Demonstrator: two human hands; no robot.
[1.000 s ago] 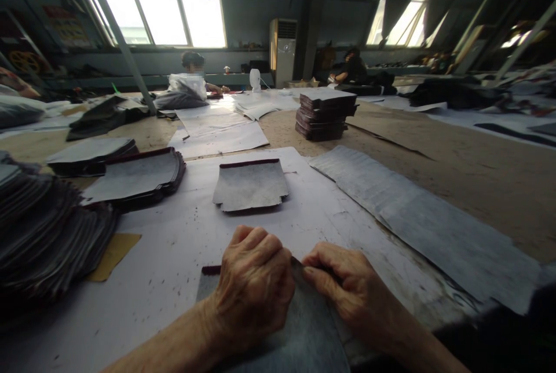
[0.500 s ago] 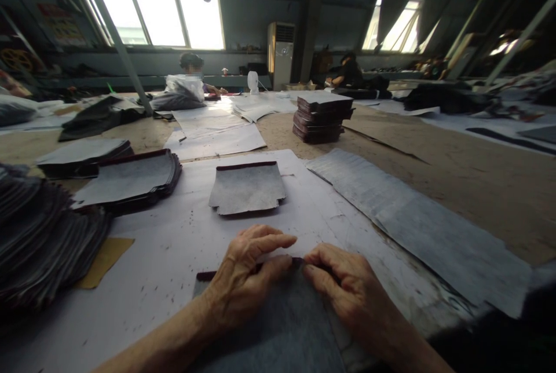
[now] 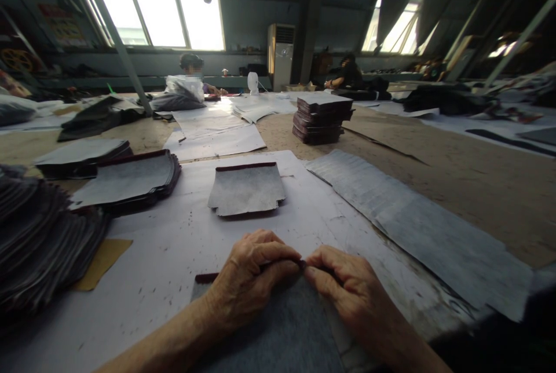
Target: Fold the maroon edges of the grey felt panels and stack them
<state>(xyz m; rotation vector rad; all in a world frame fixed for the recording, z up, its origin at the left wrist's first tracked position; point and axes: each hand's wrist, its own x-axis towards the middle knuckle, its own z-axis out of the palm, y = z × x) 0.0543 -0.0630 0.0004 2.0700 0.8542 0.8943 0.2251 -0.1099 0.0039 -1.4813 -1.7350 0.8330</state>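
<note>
Grey sheet (image 3: 289,332), maroon edge (image 3: 205,278) | left hand (image 3: 247,277): fingertips closed on edge | right hand (image 3: 345,283): pinching its 1 o'clock corner | cut piece (image 3: 247,190) at 12 o'clock

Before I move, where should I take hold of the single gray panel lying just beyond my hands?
Probably the near edge of the gray panel, midway between its notched corners, coming from your side. That edge faces you, and the dark line under it suggests it sits slightly off the white paper; its maroon strip runs along the far edge.
</note>
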